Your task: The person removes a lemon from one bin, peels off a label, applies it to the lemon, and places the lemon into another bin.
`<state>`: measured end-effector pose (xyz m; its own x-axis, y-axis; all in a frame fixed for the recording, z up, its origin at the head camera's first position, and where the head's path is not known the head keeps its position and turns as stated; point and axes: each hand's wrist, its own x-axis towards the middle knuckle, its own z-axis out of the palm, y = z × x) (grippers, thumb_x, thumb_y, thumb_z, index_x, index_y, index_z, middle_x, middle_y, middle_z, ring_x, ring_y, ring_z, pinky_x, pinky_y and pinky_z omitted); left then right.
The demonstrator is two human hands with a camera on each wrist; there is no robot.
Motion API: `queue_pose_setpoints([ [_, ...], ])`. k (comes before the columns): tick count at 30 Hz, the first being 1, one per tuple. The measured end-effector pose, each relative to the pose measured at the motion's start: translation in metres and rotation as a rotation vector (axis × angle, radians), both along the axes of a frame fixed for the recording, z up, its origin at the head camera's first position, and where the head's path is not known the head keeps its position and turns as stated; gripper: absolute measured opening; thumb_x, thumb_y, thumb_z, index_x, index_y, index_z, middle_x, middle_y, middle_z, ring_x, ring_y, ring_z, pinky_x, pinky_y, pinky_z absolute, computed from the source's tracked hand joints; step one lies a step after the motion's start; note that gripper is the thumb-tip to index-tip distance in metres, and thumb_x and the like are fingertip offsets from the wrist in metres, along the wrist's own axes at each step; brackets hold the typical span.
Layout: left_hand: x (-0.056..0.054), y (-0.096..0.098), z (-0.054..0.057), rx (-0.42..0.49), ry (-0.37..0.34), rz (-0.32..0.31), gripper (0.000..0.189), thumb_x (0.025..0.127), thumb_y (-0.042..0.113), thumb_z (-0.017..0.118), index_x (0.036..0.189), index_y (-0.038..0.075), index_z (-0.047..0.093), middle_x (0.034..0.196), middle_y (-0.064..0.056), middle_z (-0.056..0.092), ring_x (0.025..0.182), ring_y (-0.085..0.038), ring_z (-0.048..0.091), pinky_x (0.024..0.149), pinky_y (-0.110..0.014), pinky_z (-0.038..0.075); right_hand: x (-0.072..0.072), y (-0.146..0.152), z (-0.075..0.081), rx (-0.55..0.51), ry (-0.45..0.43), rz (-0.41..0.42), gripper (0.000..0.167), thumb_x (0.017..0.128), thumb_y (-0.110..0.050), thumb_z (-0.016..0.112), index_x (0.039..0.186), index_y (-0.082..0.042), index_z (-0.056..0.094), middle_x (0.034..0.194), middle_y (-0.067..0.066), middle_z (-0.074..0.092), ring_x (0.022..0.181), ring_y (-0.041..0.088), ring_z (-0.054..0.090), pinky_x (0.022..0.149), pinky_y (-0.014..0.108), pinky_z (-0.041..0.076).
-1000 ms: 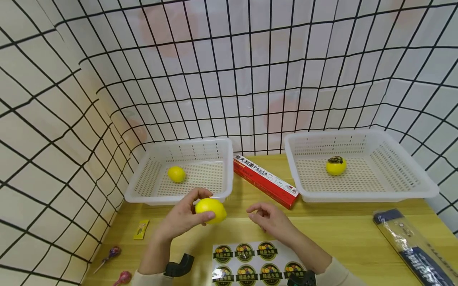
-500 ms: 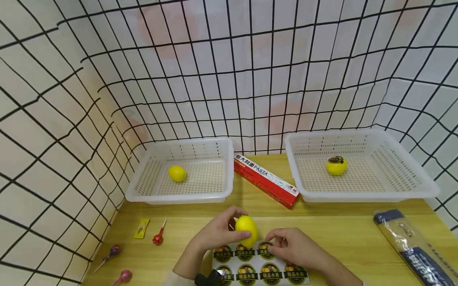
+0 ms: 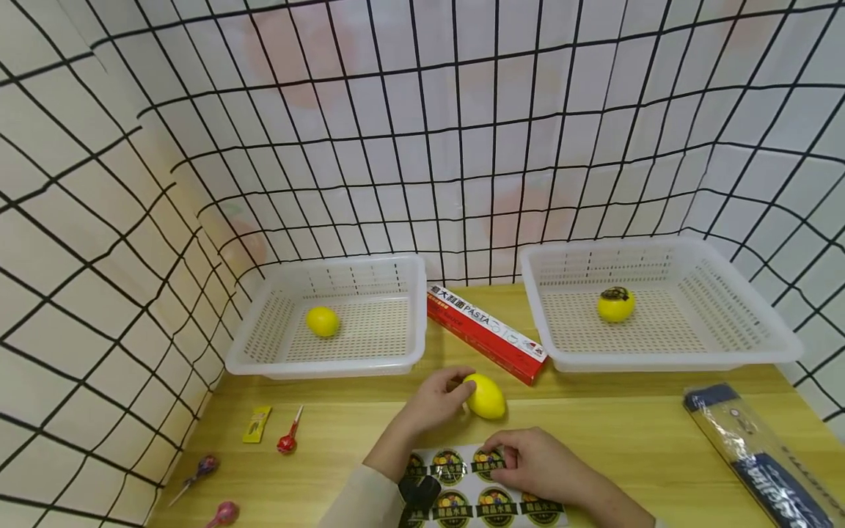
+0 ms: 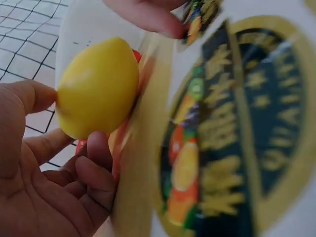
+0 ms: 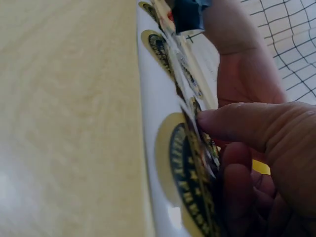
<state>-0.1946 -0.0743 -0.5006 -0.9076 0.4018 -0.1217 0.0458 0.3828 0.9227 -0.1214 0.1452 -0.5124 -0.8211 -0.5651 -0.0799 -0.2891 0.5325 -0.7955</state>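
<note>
In the head view my left hand (image 3: pixel 433 403) holds a yellow lemon (image 3: pixel 487 398) at its left end, thumb on the near side and fingers behind. The left wrist view shows the thumb and fingertips against the lemon (image 4: pixel 98 89). Below it lies a white sheet (image 3: pixel 472 485) of round black-and-gold fruit stickers. My right hand (image 3: pixel 541 466) is at the sheet's far right part, with thumb and index finger pinching at a sticker (image 3: pixel 484 462). The right wrist view has the right thumb (image 5: pixel 237 121) against the sticker sheet; the other fingers are curled and partly hidden.
A second lemon (image 3: pixel 323 321) lies in the left white basket (image 3: pixel 323 368). A stickered lemon (image 3: pixel 615 306) lies in the right basket (image 3: pixel 673 362). Between them rests a red pasta box (image 3: pixel 488 334). Lollipops (image 3: pixel 287 443) and a yellow packet (image 3: pixel 256 424) lie left, a plastic-wrapped package (image 3: pixel 759 455) right.
My left hand brought the lemon from near the left basket over to the sheet, then up and right beyond it. The right hand came down to the stickers and stays there.
</note>
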Motion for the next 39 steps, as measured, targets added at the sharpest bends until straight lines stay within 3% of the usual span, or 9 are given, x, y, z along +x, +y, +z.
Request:
queue_pose_setpoints([
  [5,0.002,-0.003,0.004,-0.078,0.078,0.031,0.051,0.103,0.038,0.058,0.146,0.011,0.053,0.137,-0.016,0.056,0.099,-0.023,0.063,0.084,-0.038,0.053,0.000,-0.001,-0.003,0.026,0.025,-0.027,0.037,0.088,-0.032,0.080,0.120,-0.016,0.070,0.066,-0.018,0.054,0.055,-0.005,0.048,0.057,0.019,0.045],
  [8,0.012,-0.009,0.007,-0.108,0.141,0.080,0.052,0.101,0.041,0.061,0.140,0.008,0.052,0.135,-0.019,0.047,0.084,-0.016,0.057,0.072,-0.030,0.051,-0.001,-0.002,-0.005,0.041,0.027,-0.044,0.035,0.089,-0.033,0.079,0.119,-0.017,0.070,0.066,-0.018,0.054,0.054,-0.005,0.048,0.056,0.019,0.045],
  [10,0.022,-0.014,0.009,-0.089,0.144,0.095,0.048,0.100,0.040,0.063,0.129,0.004,0.051,0.120,-0.017,0.046,0.071,-0.012,0.050,0.061,-0.025,0.047,-0.001,-0.002,-0.005,0.045,0.032,-0.056,0.032,0.089,-0.032,0.079,0.117,-0.019,0.070,0.065,-0.018,0.054,0.052,-0.004,0.048,0.055,0.019,0.045],
  [12,0.032,-0.020,0.011,-0.083,0.125,0.057,0.038,0.099,0.036,0.066,0.114,0.005,0.053,0.104,-0.011,0.050,0.064,-0.008,0.047,0.054,-0.021,0.043,-0.001,-0.003,-0.005,0.041,0.034,-0.068,0.030,0.088,-0.032,0.079,0.114,-0.021,0.070,0.065,-0.018,0.054,0.050,-0.004,0.048,0.054,0.020,0.044],
  [15,0.046,-0.026,0.013,-0.131,0.054,-0.085,0.025,0.094,0.031,0.074,0.097,0.011,0.059,0.078,0.001,0.055,0.060,-0.005,0.047,0.053,-0.020,0.040,0.000,-0.004,-0.003,0.045,0.028,-0.094,0.028,0.088,-0.033,0.080,0.112,-0.022,0.070,0.065,-0.016,0.054,0.047,-0.002,0.047,0.050,0.020,0.043],
  [18,0.054,-0.027,0.012,-0.225,-0.014,-0.206,0.018,0.086,0.025,0.082,0.090,0.019,0.065,0.070,0.009,0.060,0.059,-0.004,0.050,0.054,-0.020,0.042,0.000,-0.004,-0.003,0.067,0.033,-0.121,0.026,0.088,-0.034,0.080,0.109,-0.024,0.069,0.066,-0.016,0.054,0.048,-0.002,0.046,0.048,0.020,0.040],
  [26,0.057,-0.026,0.006,-0.375,0.060,-0.248,0.028,0.075,0.023,0.091,0.091,0.026,0.069,0.071,0.014,0.058,0.063,-0.002,0.051,0.062,-0.021,0.044,-0.001,-0.006,-0.006,0.055,0.042,-0.151,0.010,0.091,-0.028,0.076,0.092,-0.028,0.065,0.064,-0.016,0.051,0.053,-0.003,0.043,0.050,0.018,0.037],
  [31,0.058,-0.026,0.006,-0.354,0.071,-0.258,0.025,0.076,0.025,0.090,0.090,0.027,0.069,0.070,0.015,0.058,0.062,0.000,0.050,0.062,-0.019,0.043,0.000,-0.002,-0.005,-0.050,-0.021,-0.124,0.010,0.092,-0.024,0.074,0.087,-0.027,0.065,0.066,-0.013,0.050,0.056,-0.003,0.043,0.052,0.018,0.037],
  [39,0.063,-0.023,0.016,-0.124,0.030,-0.238,0.014,0.088,0.024,0.082,0.092,0.017,0.071,0.072,0.013,0.062,0.060,0.001,0.052,0.055,-0.018,0.045,0.003,-0.001,0.007,-0.194,-0.029,-0.083,0.009,0.094,-0.022,0.073,0.091,-0.023,0.065,0.085,-0.005,0.057,0.074,0.002,0.053,0.063,0.021,0.048],
])
